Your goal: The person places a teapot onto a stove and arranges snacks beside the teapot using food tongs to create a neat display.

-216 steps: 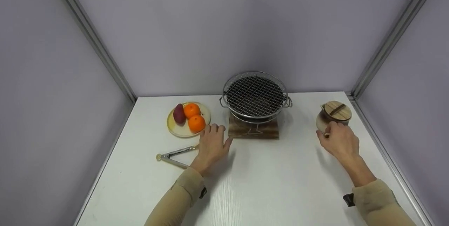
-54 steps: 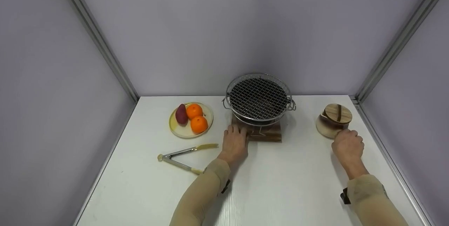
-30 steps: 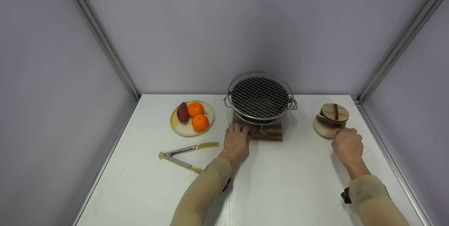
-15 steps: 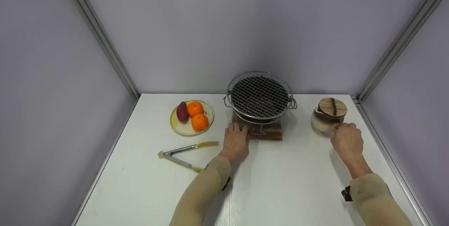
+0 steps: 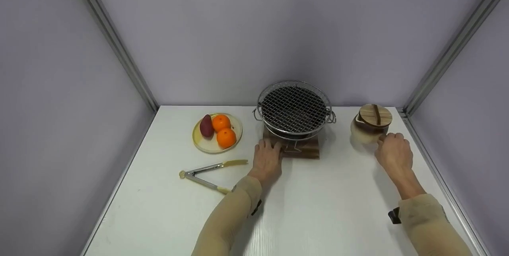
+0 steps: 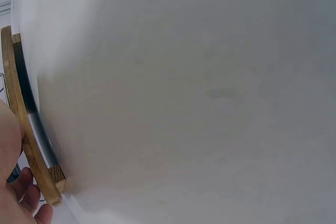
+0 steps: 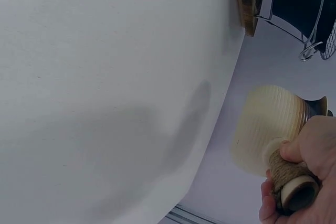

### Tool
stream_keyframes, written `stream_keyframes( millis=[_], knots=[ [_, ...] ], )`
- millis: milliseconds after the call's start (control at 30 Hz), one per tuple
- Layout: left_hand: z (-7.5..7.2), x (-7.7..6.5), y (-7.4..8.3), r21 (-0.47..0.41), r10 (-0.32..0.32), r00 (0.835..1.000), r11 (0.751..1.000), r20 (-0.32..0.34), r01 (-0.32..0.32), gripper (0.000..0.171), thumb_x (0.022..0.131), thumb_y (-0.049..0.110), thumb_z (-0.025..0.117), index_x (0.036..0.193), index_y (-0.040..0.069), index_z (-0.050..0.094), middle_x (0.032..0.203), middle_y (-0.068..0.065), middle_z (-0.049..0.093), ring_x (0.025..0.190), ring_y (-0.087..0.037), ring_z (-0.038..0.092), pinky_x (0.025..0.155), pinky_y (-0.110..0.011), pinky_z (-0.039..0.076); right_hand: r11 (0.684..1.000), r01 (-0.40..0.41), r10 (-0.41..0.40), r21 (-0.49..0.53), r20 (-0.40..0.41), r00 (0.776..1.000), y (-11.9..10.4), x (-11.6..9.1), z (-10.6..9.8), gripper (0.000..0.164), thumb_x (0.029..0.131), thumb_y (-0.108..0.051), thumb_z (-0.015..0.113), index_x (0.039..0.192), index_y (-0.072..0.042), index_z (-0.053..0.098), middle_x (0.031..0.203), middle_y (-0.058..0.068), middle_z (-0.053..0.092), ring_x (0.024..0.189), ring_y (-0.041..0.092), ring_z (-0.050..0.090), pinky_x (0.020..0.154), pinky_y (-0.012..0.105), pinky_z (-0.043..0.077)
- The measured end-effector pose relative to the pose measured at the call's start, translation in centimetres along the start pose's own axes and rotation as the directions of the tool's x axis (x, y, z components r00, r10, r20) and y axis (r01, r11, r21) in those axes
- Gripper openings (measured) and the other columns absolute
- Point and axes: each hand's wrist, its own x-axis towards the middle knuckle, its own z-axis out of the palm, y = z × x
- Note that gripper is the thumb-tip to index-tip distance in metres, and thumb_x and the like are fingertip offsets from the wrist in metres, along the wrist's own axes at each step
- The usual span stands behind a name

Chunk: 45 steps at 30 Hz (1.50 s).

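My right hand [image 5: 394, 153] grips the rope-wrapped side handle [image 7: 287, 171] of a brown-and-cream teapot [image 5: 364, 133] with a round wooden lid [image 5: 375, 115]. In the right wrist view the pot appears raised off the table, its shadow lying apart from it. My left hand [image 5: 266, 160] holds the front left corner of a wooden base board [image 5: 306, 150], with thumb and fingers about its edge [image 6: 32, 150]. On that board stands a round tabletop grill [image 5: 294, 109] topped with wire mesh. Part of the board is hidden under the grill and hand.
A plate [image 5: 206, 146] at the left bears two oranges [image 5: 226, 138] and a purple sweet potato [image 5: 206, 126]. Spread tongs [image 5: 203, 168] lie in front of it, one tip hidden by my left sleeve [image 5: 234, 212]. Pale walls [image 5: 238, 41] enclose the white table [image 5: 318, 208].
The teapot has risen and shifted slightly left with my right hand on its handle; its lid bar has turned. Earlier, my left hand moved from beside the plate to the board.
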Motion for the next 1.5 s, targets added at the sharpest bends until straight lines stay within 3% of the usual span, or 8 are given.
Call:
stream_keyframes(
  millis=[333, 700, 1033, 1500],
  knots=[
    [-0.1, 0.2, -0.1, -0.004, -0.004, 1.000, 1.000, 0.002, 0.004, 0.040, 0.114, 0.034, 0.060, 0.150, 0.020, 0.061, 0.139, -0.016, 0.061, 0.131, -0.033, 0.054, 0.109, -0.047, 0.050, 1.000, 0.027, -0.026, 0.008, -0.025, 0.999, -1.7, 1.4, -2.3, 0.044, 0.108, -0.015, 0.066, 0.116, 0.028, 0.062, 0.110, 0.045, 0.061, 0.102, 0.070, 0.064, 0.079, 0.076, 0.055],
    [-0.6, 0.1, 0.3, -0.002, -0.031, 0.998, 1.000, 0.055, 0.031, 0.039, 0.116, 0.037, 0.055, 0.151, 0.021, 0.060, 0.142, -0.015, 0.060, 0.136, -0.033, 0.053, 0.112, -0.047, 0.050, 0.994, 0.107, -0.106, 0.012, -0.066, 0.992, -3.6, 2.7, -4.7, 0.041, 0.106, -0.013, 0.066, 0.109, 0.028, 0.064, 0.104, 0.047, 0.064, 0.098, 0.070, 0.066, 0.083, 0.076, 0.054],
    [-0.4, 0.1, 0.3, -0.023, -0.029, 0.999, 0.999, 0.029, 0.030, 0.040, 0.112, 0.031, 0.061, 0.151, 0.018, 0.061, 0.143, -0.016, 0.061, 0.132, -0.033, 0.053, 0.110, -0.048, 0.051, 0.983, 0.184, -0.179, 0.018, -0.168, 0.970, -5.4, 3.7, -6.2, 0.034, 0.101, -0.007, 0.070, 0.099, 0.027, 0.066, 0.094, 0.047, 0.065, 0.091, 0.072, 0.066, 0.078, 0.080, 0.053],
    [-0.9, 0.0, 0.3, -0.043, -0.044, 0.998, 0.998, 0.040, 0.046, 0.037, 0.118, 0.037, 0.053, 0.150, 0.021, 0.060, 0.142, -0.013, 0.061, 0.135, -0.031, 0.053, 0.111, -0.047, 0.050, 0.982, 0.187, -0.183, 0.033, -0.090, 0.979, -8.4, 4.9, -7.8, 0.040, 0.107, -0.016, 0.065, 0.104, 0.023, 0.067, 0.099, 0.043, 0.065, 0.097, 0.068, 0.067, 0.083, 0.079, 0.053]
  ],
)
